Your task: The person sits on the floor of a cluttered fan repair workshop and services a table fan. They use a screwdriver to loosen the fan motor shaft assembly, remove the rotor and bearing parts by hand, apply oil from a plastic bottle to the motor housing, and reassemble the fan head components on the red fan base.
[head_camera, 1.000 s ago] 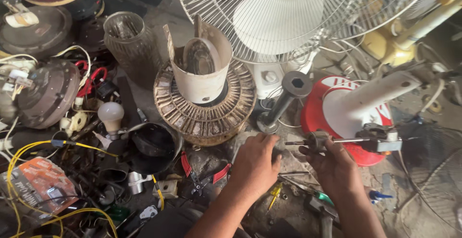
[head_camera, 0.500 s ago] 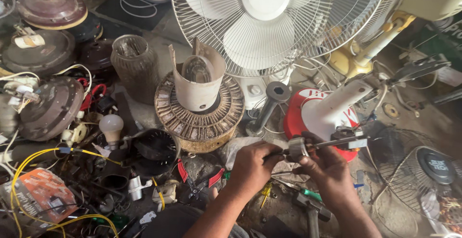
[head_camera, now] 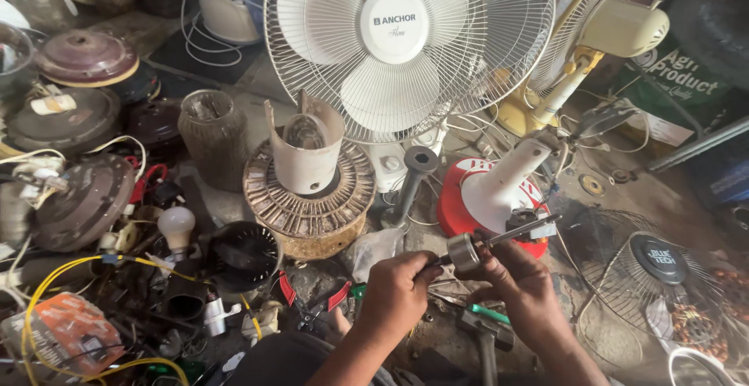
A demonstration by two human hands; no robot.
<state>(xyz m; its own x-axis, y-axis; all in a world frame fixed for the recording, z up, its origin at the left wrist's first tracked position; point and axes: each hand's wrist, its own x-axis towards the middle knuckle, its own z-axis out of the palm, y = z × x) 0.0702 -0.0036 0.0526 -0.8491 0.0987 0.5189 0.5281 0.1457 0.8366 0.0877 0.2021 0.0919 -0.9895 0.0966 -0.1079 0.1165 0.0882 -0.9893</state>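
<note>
Your left hand [head_camera: 398,292] & right hand [head_camera: 519,277] both grip a metal rotor shaft [head_camera: 491,244], fingers closed round it, just in front of the red fan base [head_camera: 460,199]. Left of that base: wound stator ring [head_camera: 308,199] w/ light bulb [head_camera: 177,226] beyond. Behind the base: white table fan [head_camera: 406,39].

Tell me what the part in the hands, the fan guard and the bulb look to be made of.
Shaft with its round collar: bare metal, grey with a dull shine. Fan guard: thin wire, white coated or painted. Bulb: matt white globe, glass or plastic, cannot tell. Left hand and right hand hold the shaft.
</note>
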